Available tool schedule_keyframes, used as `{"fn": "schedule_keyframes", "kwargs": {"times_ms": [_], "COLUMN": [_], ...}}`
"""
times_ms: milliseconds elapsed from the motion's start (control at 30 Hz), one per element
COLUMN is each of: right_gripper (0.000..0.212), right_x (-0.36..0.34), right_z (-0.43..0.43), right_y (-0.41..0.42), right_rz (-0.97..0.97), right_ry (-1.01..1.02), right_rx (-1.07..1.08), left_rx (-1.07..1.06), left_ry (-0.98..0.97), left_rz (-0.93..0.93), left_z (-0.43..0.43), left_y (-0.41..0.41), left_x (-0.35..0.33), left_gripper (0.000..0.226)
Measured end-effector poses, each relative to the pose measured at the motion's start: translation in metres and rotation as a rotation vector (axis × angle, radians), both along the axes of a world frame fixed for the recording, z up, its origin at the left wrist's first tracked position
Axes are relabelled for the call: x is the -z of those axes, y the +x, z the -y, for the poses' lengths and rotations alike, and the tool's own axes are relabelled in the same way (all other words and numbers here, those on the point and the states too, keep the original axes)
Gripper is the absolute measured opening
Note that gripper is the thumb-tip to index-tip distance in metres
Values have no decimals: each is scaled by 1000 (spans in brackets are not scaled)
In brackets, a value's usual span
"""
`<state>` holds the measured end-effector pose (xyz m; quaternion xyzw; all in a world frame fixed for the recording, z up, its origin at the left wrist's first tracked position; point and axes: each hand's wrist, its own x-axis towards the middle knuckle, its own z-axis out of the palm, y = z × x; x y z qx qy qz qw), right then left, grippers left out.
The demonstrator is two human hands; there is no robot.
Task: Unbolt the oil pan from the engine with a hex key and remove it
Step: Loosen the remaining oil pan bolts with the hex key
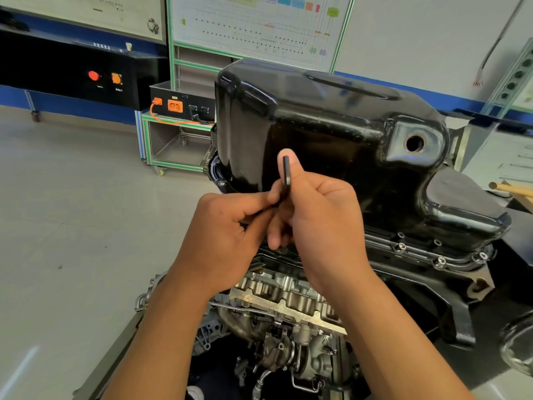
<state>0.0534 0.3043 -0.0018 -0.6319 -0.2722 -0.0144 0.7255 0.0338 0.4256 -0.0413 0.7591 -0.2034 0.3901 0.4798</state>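
A glossy black oil pan (331, 122) sits on top of the upturned engine (288, 307), with an open drain hole at its right end. Both hands meet in front of the pan's near side. My right hand (320, 217) grips a black hex key (286, 176), whose long arm stands upright against the thumb. My left hand (230, 232) pinches the key's lower bend with curled fingers. The key's tip and the bolt under the hands are hidden. Several bolts (439, 261) show along the pan's flange at the right.
A green-framed cart (178, 140) carrying a black box with orange connectors stands behind the engine on the left. A black console with a red button (93, 75) lines the far left wall. A wiring board (259, 27) hangs behind. Grey floor (72, 226) spreads to the left.
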Motion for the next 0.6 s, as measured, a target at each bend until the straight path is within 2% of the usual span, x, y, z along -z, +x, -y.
{"fn": "schedule_keyframes", "kwargs": {"times_ms": [67, 167, 267, 433, 500, 600], "right_gripper": [49, 14, 14, 16, 13, 20], "right_x": [-1, -3, -1, 8, 16, 23], "right_z": [1, 1, 4, 17, 17, 13], "right_y": [0, -3, -4, 2, 3, 5], "right_rz": [33, 190, 321, 312, 389, 514], "right_ry": [61, 76, 73, 103, 5, -134], "right_rx": [11, 15, 66, 155, 193, 279], "left_rx": [-62, -114, -171, -254, -264, -220], "left_ry": [-38, -135, -213, -237, -242, -226], "left_rz": [21, 19, 13, 29, 29, 20], "left_z": [2, 2, 2, 9, 11, 13], "left_y": [2, 7, 9, 11, 12, 13], "left_x": [-1, 2, 4, 1, 1, 3], "left_gripper": [36, 16, 10, 19, 23, 19]}}
